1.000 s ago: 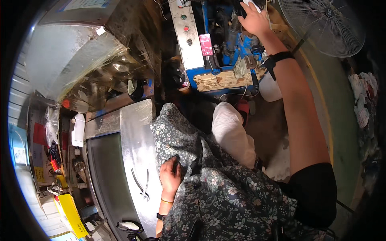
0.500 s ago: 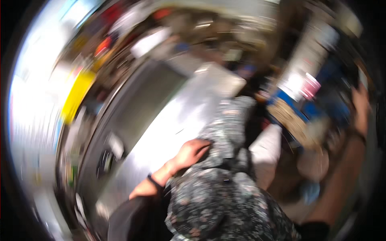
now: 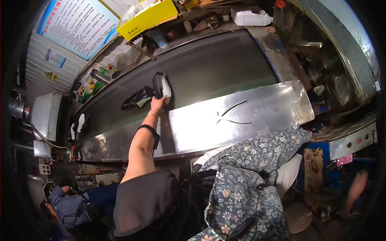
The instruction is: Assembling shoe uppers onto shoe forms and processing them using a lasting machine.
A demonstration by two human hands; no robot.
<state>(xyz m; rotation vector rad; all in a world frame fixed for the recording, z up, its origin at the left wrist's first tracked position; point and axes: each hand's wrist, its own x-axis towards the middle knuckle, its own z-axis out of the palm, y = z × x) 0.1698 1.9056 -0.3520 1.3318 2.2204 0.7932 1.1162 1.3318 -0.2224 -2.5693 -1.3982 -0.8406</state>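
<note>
My left hand [image 3: 157, 104] reaches over the metal ledge, its fingers closed on the near end of a black shoe upper [image 3: 157, 83] with a pale sole side. Another black shoe upper [image 3: 138, 98] lies just left of it on the dark conveyor belt [image 3: 217, 64]. Low at the right edge, my right hand [image 3: 358, 184] is smeared by motion, so its fingers cannot be read. On the shiny metal ledge [image 3: 189, 128] rests a pair of long-handled pincers [image 3: 233, 112], apart from both hands.
Two pieces with white soles [image 3: 81, 122] lie at the belt's left end. A yellow box [image 3: 146, 18], a grey cup [image 3: 158, 38] and a white jug [image 3: 251, 17] stand along the far shelf. A control panel [image 3: 354, 140] is at right; another person [image 3: 74, 205] is at lower left.
The view has swung from a strong blur to the belt and ledge. My left hand has gone from the floral cloth on my lap to the shoe upper. My right hand is lower in the picture.
</note>
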